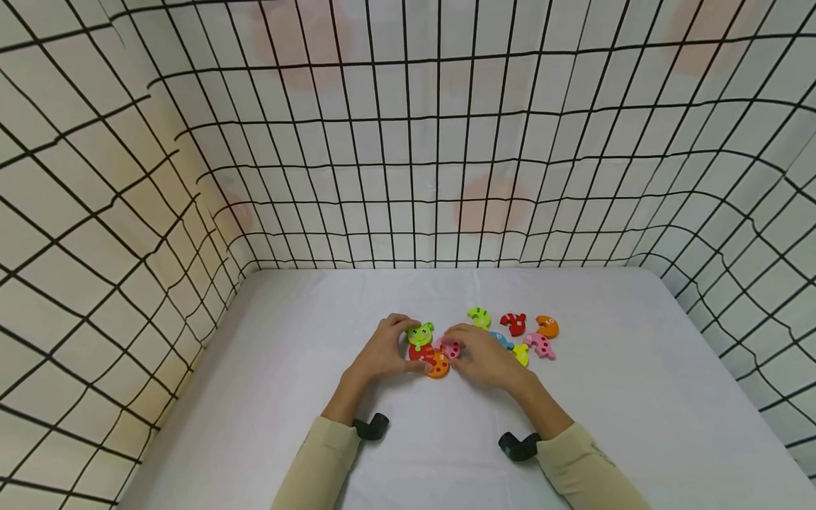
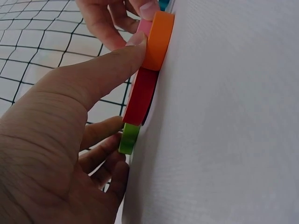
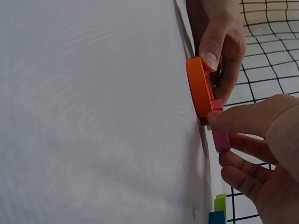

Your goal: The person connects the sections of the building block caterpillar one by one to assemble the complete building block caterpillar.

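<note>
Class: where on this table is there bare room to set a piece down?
Bare cloth lies left of the left hand and right of the loose pieces, up to the mesh walls. Crowded: between both hands, by the right hand.

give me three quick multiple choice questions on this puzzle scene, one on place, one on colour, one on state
1. Where do the loose pieces lie relative to the hands?
A. to their right
B. to their left
C. behind the wrists

2. What colour is the face piece at the chain's top?
A. blue
B. green
C. black

3. What is the right hand doing?
A. lying flat, idle
B. pinching the pink piece
C. raised off the table

Key: 1 A, the head view shows them right of the hands. 2 B, it is plainly green. 3 B, thumb and fingers pinch it in the right wrist view.
</note>
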### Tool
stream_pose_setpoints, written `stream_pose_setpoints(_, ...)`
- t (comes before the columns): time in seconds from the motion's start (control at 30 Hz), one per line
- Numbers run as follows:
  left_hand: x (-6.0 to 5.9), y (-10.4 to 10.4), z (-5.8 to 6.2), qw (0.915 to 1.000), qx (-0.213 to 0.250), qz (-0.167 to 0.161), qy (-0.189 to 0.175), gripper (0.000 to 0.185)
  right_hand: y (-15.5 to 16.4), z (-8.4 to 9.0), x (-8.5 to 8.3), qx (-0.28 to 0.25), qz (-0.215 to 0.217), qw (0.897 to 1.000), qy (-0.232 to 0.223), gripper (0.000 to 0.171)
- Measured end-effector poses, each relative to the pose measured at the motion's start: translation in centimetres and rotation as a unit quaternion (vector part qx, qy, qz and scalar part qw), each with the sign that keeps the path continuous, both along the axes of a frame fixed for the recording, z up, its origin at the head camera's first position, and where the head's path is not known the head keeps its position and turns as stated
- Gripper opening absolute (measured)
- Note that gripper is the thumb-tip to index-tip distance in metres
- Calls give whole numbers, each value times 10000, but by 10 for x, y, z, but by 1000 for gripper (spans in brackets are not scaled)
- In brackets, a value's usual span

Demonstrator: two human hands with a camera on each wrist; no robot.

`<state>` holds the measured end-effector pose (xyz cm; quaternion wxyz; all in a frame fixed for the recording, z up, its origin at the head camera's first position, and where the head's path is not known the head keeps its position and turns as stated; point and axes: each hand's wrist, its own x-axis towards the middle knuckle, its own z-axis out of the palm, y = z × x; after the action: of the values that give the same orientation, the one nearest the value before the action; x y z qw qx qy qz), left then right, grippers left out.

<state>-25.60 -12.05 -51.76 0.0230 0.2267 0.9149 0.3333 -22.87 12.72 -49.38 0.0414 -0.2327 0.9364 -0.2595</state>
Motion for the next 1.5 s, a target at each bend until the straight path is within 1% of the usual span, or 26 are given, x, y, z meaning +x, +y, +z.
stream_pose_setpoints(0.23,0,2,0,10000,-24,-45,1,79,-3,0,0,113,-36,9998,-173,37)
stream_pose_setpoints(0.4,0,2,1,9998,-57,-183,61,77,-2,-2,-1,97,10,9998,-190,37)
stream_pose_setpoints(0.53,0,3,2,9996,-108,-249,99,76,0,-2,-1,-80,43,9996,-261,38)
stream_pose_setpoints(0.63,0,3,2,9996,-169,-213,71,76,6,-1,0,-316,-60,9987,-389,39)
stream_pose_setpoints(0.8,1,4,2,9998,-197,-81,15,74,19,3,-3,-544,-331,9973,-370,37)
stream_pose_setpoints(1.0,2,3,4,9998,-177,16,-113,76,35,4,-13,-479,-715,9961,-215,39)
stream_pose_setpoints(1.23,2,3,4,9998,-161,23,-125,75,53,1,-33,-538,-978,9937,78,42)
stream_pose_setpoints(1.33,1,3,4,9997,-171,45,-149,76,56,-2,-41,-428,-1106,9929,95,45)
stream_pose_setpoints(1.5,1,3,4,9997,-186,36,-147,76,55,-8,-47,-330,-1225,9918,-144,55)
